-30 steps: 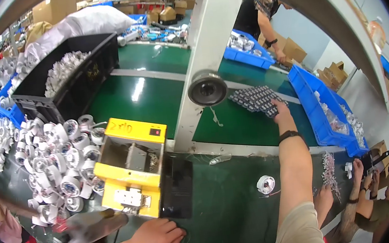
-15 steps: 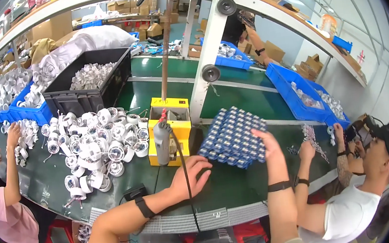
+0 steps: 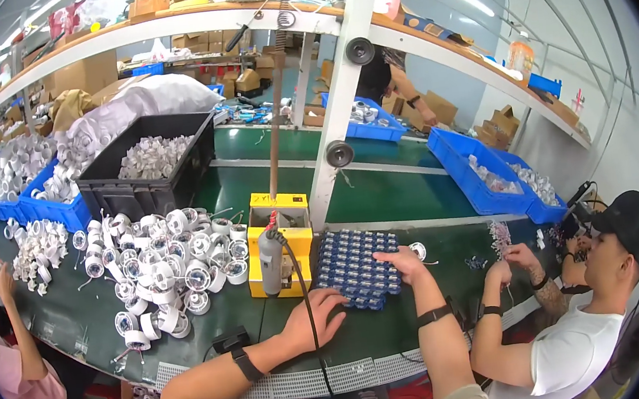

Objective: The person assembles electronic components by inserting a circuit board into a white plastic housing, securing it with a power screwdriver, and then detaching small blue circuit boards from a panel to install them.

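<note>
A stack of blue circuit board panels (image 3: 358,262), dotted with rows of small pale parts, rests on the green bench in front of me. My right hand (image 3: 406,266) is closed on its right edge, thumb and fingers pinching the side. Close to its lower left corner, my left hand (image 3: 314,324) lies with fingers stretched out and apart; whether the fingertips touch the stack I cannot tell. A black cable runs down past that hand. Just left of the stack, a grey electric screwdriver (image 3: 271,262) hangs before a yellow box-shaped stand (image 3: 294,269).
White round housings with wires (image 3: 165,264) are heaped left of the stand. Behind them stands a black crate (image 3: 149,189) of small pale parts. Blue bins (image 3: 475,186) sit at the far right. One white housing (image 3: 418,251) lies beyond my right hand. Co-workers sit on both sides.
The stack of panels has come down and to the left, from tilted up to lying flatter on the bench, my right hand moving with it. My left hand has barely moved.
</note>
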The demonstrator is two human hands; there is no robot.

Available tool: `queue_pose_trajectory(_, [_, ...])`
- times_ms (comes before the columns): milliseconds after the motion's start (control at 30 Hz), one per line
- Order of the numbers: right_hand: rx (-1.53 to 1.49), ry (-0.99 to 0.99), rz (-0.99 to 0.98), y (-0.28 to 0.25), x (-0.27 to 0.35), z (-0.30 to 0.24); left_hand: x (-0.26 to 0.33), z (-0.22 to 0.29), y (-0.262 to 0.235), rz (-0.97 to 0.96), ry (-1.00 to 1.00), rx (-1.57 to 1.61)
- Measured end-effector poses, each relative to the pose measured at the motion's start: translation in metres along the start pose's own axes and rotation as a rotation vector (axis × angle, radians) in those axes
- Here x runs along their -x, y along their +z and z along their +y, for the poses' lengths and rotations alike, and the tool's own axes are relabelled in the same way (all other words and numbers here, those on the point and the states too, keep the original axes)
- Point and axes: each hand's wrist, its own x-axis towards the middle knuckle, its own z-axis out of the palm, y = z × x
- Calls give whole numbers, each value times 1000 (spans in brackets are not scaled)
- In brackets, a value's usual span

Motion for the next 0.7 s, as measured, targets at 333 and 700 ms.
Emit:
queue_pose_trajectory(333, [-207, -355, 190, 37, 99, -27, -27, 35, -27, 185, -29, 92])
queue_pose_trajectory(700, [204, -403, 278, 95, 160, 37, -9, 36, -13, -171, -911, 1325])
